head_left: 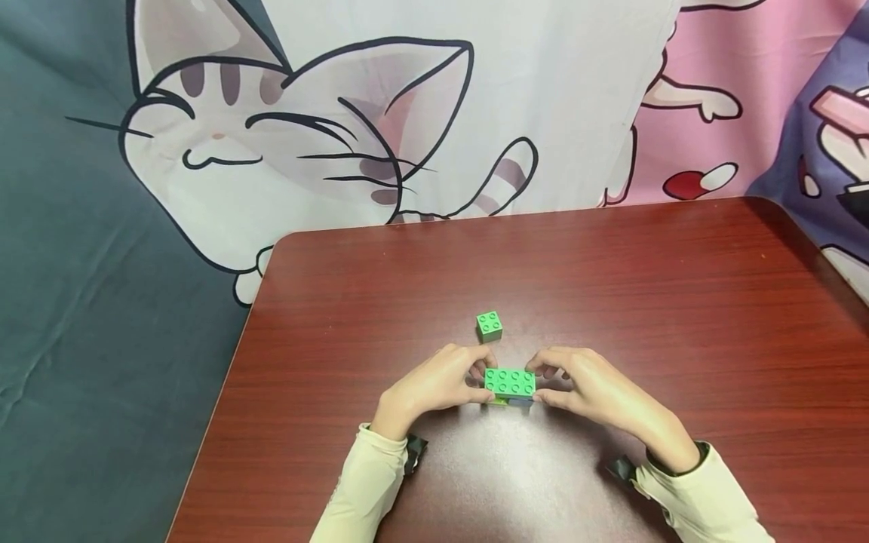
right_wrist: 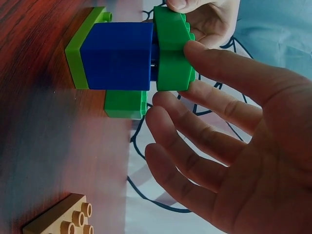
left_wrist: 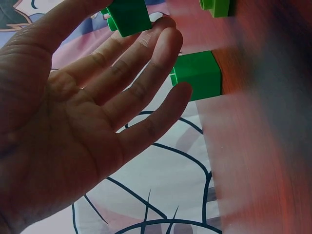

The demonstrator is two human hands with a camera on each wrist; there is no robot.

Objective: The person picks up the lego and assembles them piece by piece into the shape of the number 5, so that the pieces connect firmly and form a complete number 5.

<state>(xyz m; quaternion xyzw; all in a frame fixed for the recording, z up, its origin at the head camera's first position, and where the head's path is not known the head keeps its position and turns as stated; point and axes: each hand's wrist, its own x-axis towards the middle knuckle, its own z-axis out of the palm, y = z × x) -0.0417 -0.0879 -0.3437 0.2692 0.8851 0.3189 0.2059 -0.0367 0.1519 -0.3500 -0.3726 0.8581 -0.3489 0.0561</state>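
A long green toy building brick [head_left: 509, 383] with two rows of studs sits over a blue brick [right_wrist: 117, 56]. A narrow gap shows between them in the right wrist view. Under the blue brick lies a lime-green plate [right_wrist: 77, 56]. My left hand [head_left: 437, 381] pinches the long brick's left end between thumb and fingers. At its right end, my right hand [head_left: 591, 385] pinches it likewise, the other fingers loosely bent. Just beyond the hands, a smaller green brick [head_left: 489, 326] stands on the table, also visible past my left fingers as a green block [left_wrist: 197, 75].
A tan brick [right_wrist: 63, 214] lies on the table at the lower edge of the right wrist view. The reddish-brown wooden table [head_left: 611, 279] ends at a curtain [head_left: 563, 98] printed with cartoon cats. Dark wrist straps [head_left: 416, 452] show by the sleeves.
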